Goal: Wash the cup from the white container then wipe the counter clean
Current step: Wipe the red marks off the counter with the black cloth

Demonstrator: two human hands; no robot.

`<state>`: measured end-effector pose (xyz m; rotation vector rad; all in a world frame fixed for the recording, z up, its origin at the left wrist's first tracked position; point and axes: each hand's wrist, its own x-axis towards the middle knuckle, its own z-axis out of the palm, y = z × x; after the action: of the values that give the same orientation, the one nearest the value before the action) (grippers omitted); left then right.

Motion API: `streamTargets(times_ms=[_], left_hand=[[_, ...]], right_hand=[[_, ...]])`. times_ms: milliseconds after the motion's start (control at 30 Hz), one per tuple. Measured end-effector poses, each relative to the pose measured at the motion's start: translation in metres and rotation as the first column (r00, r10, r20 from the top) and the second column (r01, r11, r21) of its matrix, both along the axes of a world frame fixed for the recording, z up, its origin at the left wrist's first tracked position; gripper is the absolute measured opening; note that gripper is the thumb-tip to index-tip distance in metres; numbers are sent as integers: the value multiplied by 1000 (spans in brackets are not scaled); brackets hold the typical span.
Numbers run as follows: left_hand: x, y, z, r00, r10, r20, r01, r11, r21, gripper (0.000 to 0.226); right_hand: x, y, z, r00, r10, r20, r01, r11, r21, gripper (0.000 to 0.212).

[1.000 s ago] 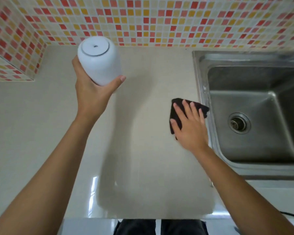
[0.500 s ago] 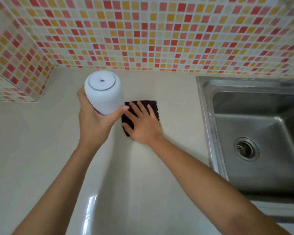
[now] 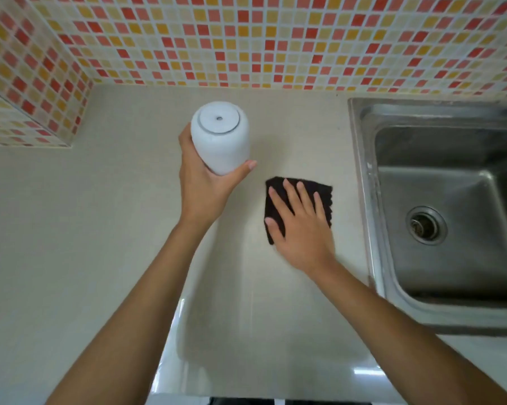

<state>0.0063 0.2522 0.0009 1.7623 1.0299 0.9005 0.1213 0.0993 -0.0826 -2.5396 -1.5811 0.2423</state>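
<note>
Your right hand [image 3: 302, 229] lay flat, fingers spread, pressing the dark cloth [image 3: 319, 188] onto the counter [image 3: 100, 229], just left of the sink [image 3: 363, 176]. The cloth looked soft and limp, so palm pressure suits it better than a pinch. Farther off, your left hand [image 3: 202, 191] was wrapped round the cup [image 3: 220, 141], holding it above the counter. The cup was inverted with its base toward the camera, mouth down and long axis near upright. It was judged rigid, smooth and breakable, and best gripped mid-wall.

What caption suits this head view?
Left hand holds a rounded white cup while right hand presses a dark square cloth on the beige counter.
</note>
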Motion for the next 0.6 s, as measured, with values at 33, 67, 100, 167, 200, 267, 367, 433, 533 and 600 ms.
streamTargets(times_ms=[33, 67, 100, 167, 200, 267, 367, 433, 533, 600], left_hand=[[4, -3, -4, 1000, -14, 7, 14, 1000, -11, 97], [8, -5, -7, 1000, -27, 15, 28, 999, -22, 96], [13, -8, -11, 999, -38, 25, 39, 999, -34, 96], [22, -16, -16, 998, -56, 42, 59, 997, -54, 94], [26, -20, -19, 997, -68, 46, 70, 995, -64, 93], [33, -27, -25, 995, -91, 46, 95, 993, -75, 91], [38, -35, -34, 994, -108, 29, 110, 991, -74, 90], [38, -40, -38, 995, -102, 16, 103, 991, -89, 89], [35, -48, -44, 994, -111, 15, 112, 987, -116, 88], [34, -53, -47, 991, -131, 14, 131, 983, -125, 88]], right_hand=[[-17, -24, 2, 999, 34, -11, -34, 999, -20, 59], [-33, -48, 4, 997, 77, -27, -78, 996, -48, 60], [-47, -72, 6, 991, 126, -50, -129, 989, -74, 60], [-60, -110, 7, 970, 231, -77, -238, 967, -95, 59], [-56, -119, 7, 959, 274, -69, -280, 955, -95, 58], [-32, -119, 5, 965, 260, -29, -261, 960, -98, 58], [13, -89, 2, 999, -42, 17, 43, 996, -72, 58], [28, -65, 0, 980, -194, 41, 196, 978, -73, 58], [23, -48, -2, 963, -265, 39, 267, 962, -55, 58], [12, -57, -2, 970, -242, 23, 243, 969, -41, 57]])
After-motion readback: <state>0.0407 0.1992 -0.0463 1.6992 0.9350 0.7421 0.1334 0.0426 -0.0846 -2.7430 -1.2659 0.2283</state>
